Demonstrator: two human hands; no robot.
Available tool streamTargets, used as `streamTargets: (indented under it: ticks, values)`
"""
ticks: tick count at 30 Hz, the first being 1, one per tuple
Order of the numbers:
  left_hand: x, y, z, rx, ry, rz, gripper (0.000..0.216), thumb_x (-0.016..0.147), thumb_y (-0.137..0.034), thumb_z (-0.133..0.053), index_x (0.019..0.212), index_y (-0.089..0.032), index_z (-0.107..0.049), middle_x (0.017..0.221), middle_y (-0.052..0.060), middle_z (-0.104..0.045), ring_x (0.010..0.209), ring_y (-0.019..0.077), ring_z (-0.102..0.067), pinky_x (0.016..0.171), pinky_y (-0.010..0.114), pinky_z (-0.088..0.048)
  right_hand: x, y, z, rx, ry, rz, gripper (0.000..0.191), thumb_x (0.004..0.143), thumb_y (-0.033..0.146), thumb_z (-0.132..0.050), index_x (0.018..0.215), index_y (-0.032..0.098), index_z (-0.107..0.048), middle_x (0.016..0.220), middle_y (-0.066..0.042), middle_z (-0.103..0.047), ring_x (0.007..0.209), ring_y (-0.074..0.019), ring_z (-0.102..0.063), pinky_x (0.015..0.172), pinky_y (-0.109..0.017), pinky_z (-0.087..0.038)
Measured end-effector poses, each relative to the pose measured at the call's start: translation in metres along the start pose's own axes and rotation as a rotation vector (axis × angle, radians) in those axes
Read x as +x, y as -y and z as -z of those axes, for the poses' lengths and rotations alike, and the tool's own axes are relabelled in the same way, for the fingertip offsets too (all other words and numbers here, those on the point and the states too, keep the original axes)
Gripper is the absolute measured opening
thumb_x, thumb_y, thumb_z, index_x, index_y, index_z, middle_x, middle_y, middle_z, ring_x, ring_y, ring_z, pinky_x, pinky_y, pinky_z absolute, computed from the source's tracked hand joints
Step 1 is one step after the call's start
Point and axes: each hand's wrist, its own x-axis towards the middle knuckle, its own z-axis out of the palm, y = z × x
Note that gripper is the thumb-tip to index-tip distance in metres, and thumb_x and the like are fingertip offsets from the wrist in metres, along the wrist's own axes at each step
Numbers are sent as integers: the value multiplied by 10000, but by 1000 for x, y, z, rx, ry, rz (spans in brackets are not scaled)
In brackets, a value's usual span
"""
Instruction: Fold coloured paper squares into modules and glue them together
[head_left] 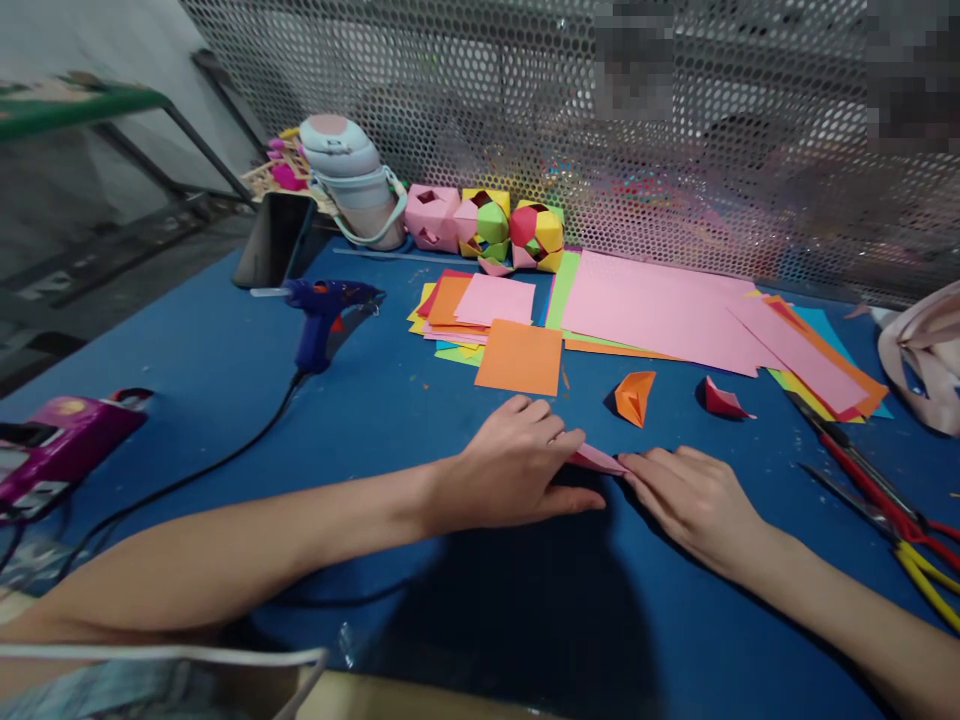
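Note:
A narrow folded strip of pink paper (598, 459) lies between my two hands, low over the blue table. My left hand (514, 465) has its curled fingers on the strip's left end, the thumb sticking out below. At the other end, the fingers of my right hand (694, 500) pinch the paper's tip. Much of the strip is hidden under the fingers. Just beyond my hands sit a folded orange paper piece (634, 398) and a folded pinkish-red piece (724, 399). A square orange sheet (519, 357) lies past my left hand, overlapping a pile of coloured squares (496, 299).
A blue glue gun (319, 315) with its cord lies left, near a phone (276, 240) and a purple device (64, 450). Folded paper balls (433, 217) and a bottle (352, 180) line the mesh panel. Large pink sheets (660, 305) and scissors (874, 485) are right.

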Motion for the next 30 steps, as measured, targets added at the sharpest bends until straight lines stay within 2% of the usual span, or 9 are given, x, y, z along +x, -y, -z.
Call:
streamTargets:
  ticks: [5, 10, 16, 20, 23, 25, 26, 28, 30]
  values:
    - [-1, -5, 5, -220, 7, 36, 417, 862, -514, -379, 995, -171, -576, 896, 63, -617, 833, 201, -501, 763, 335, -364, -1, -4, -2, 211, 62, -118, 183, 899, 248, -457, 1023, 177, -572, 928, -58, -655, 765, -154, -605, 660, -282, -411]
    - [-1, -5, 1, -378, -16, 46, 291, 867, -361, -454, 1088, -191, -539, 1054, 54, -606, 973, 201, -504, 861, 344, -370, 0, -3, -2, 315, 98, -208, 209, 850, 280, -524, 1038, 193, -554, 943, -61, -628, 820, -179, -594, 696, -305, -458]
    - [-3, -2, -5, -384, -51, 44, 441, 771, -423, -568, 1140, -185, -521, 1235, 97, -516, 1121, 238, -457, 954, 392, -346, 2, -3, -2, 395, 59, -265, 287, 826, 272, -545, 1102, 191, -544, 967, -68, -624, 837, -180, -596, 709, -304, -499]
    - [-4, -1, -6, -373, -69, 51, 464, 762, -424, -576, 1156, -186, -516, 1275, 119, -481, 1162, 256, -429, 954, 415, -355, 3, -4, -5, 457, 10, -303, 234, 856, 281, -511, 1066, 199, -573, 959, -63, -631, 850, -175, -597, 734, -302, -500]
    - [-3, -1, -6, -386, -83, 36, 415, 778, -388, -570, 1135, -182, -523, 1167, 96, -560, 1079, 228, -489, 912, 388, -380, 4, -4, -6, 554, -49, -311, 186, 898, 244, -441, 961, 200, -610, 892, -54, -638, 830, -166, -596, 739, -306, -488]
    - [-2, -1, -7, -406, -75, 35, 217, 820, -293, -519, 988, -170, -578, 946, 54, -629, 902, 180, -551, 808, 325, -417, 4, -4, -6, 596, -83, -304, 195, 904, 229, -426, 903, 203, -620, 857, -49, -639, 813, -167, -593, 727, -311, -483]
    - [-1, -1, -7, -428, -75, 43, 137, 835, -232, -483, 888, -160, -587, 832, 33, -625, 801, 153, -553, 738, 287, -423, 4, -3, -5, 593, -108, -305, 180, 898, 230, -441, 898, 206, -619, 855, -48, -638, 817, -171, -589, 729, -318, -480]
    - [-1, -1, -8, -496, -109, 72, 162, 833, -139, -430, 724, -149, -549, 701, 10, -572, 667, 115, -512, 630, 235, -402, 4, -3, -6, 552, -176, -333, 130, 862, 249, -512, 942, 210, -606, 911, -55, -627, 864, -187, -572, 759, -341, -469]
    - [-1, -2, -10, -582, -181, 107, 183, 815, -105, -419, 656, -149, -496, 686, 7, -535, 636, 100, -475, 598, 220, -385, 3, -1, -8, 517, -234, -421, 263, 797, 276, -603, 1048, 211, -562, 1014, -72, -589, 900, -201, -546, 776, -363, -462]
